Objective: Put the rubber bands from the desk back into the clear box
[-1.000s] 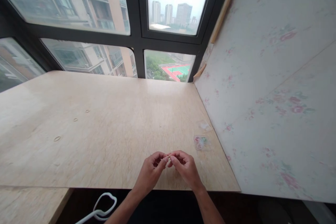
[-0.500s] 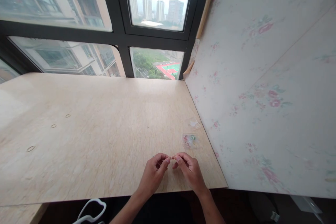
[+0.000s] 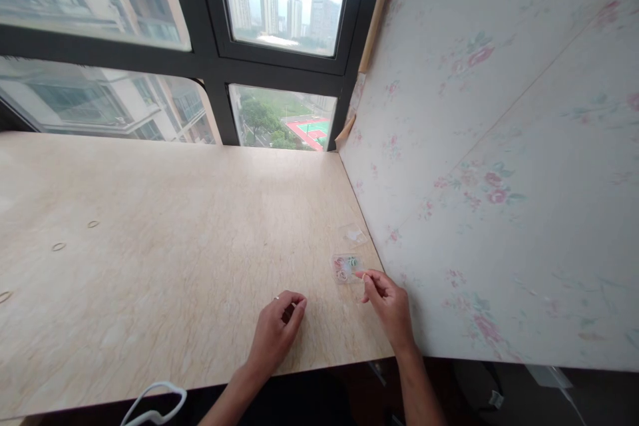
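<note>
My right hand (image 3: 387, 306) is at the near right corner of a small clear plastic box (image 3: 337, 277). Its thumb and forefinger pinch a small pale rubber band (image 3: 364, 277), partly hidden by the fingertips. Inside the box lie several small bands in red, green and white. To the left, my left hand (image 3: 279, 326) rests low over the tabletop, with thumb and forefinger closed and the other fingers curled. Nothing shows between its fingertips. A small light ring (image 3: 276, 297) is on one of its fingers.
A clear lid (image 3: 353, 234) lies behind the box, near the flowered wall (image 3: 449, 213). Several thin bands, including one band (image 3: 93, 223), lie at the left of the marble-patterned top (image 3: 190, 266). A white loop (image 3: 164, 416) shows below its front edge.
My hands have parted. The right one has moved right and forward to the box with the pale rubber band; the left has shifted slightly left. The view has turned a little to the right.
</note>
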A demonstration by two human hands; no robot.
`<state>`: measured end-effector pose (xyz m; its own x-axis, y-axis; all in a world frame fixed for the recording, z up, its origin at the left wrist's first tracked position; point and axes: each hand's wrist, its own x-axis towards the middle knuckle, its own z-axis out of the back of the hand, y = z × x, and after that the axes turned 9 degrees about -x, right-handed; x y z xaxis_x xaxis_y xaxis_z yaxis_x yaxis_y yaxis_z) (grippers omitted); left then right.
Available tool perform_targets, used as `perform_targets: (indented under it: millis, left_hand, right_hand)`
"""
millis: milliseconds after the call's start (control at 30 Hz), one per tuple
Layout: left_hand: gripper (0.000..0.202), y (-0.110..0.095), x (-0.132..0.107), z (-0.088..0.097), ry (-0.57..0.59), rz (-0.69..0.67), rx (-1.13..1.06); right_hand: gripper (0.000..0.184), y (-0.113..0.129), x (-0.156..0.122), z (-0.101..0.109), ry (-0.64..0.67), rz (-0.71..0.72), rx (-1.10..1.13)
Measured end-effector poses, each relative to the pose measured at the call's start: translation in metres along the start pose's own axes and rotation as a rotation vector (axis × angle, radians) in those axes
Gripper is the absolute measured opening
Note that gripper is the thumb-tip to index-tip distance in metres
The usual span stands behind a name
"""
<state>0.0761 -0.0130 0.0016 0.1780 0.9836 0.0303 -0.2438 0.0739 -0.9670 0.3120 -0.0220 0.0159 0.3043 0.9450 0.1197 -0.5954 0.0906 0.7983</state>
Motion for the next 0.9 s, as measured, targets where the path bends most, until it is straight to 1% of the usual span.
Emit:
perform_targets:
  millis: [100,267,400,533,700,800,900]
  left_hand:
    - [0.026,0.000,-0.001,0.001,0.007,-0.003,-0.016]
    - [0.025,0.001,-0.001,0.002,0.029,-0.014,-0.004]
    - [0.024,0.002,-0.002,0.002,0.045,-0.035,0.025]
    - [0.024,0.002,-0.002,0.003,0.050,-0.046,0.028]
    - [0.025,0.006,-0.002,0.003,0.064,-0.045,0.041]
    - [0.025,0.008,-0.002,0.003,0.072,-0.056,0.057]
    - [0.024,0.008,-0.004,0.005,0.074,-0.055,0.035]
  right_hand:
    - [0.031,-0.001,0.004,0.005,-0.030,-0.007,-0.055]
    - [0.031,-0.001,0.009,0.008,-0.032,0.011,-0.175]
    - [0.030,-0.002,0.012,0.006,-0.047,0.065,-0.230]
    - [0.029,-0.004,0.014,0.004,-0.049,0.112,-0.232]
    - [0.029,-0.006,0.011,0.005,-0.068,0.123,-0.219]
    - [0.026,-0.007,0.006,0.004,-0.088,0.146,-0.175]
    - [0.024,-0.007,-0.006,-0.003,-0.073,0.187,-0.115]
